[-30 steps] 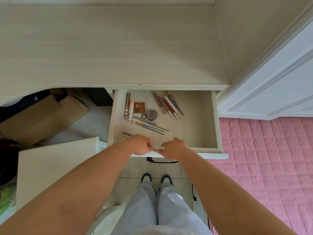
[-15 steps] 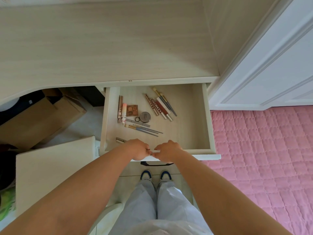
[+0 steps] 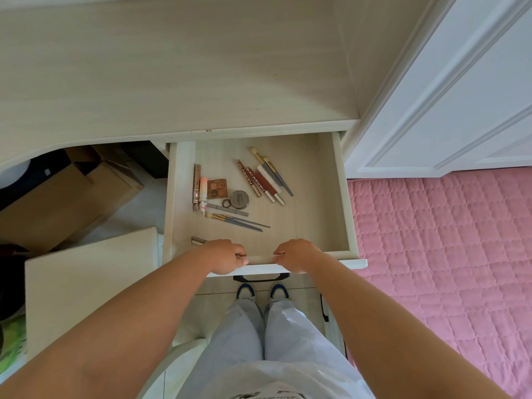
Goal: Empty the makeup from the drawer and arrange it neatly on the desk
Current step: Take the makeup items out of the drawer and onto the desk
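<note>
Gripping the pale wooden drawer's point(image 3: 342, 197) front rim, both hands curl around it. Slim grey-handled brushes point(image 3: 239, 221) lie crosswise just beyond the left hand point(image 3: 227, 256), nearer than the right hand point(image 3: 296, 254).

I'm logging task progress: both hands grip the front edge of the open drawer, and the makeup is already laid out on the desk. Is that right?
Not quite. In the head view the left hand and right hand do grip the front edge of the open drawer, but the makeup lies inside the drawer, not on the desk.
</note>
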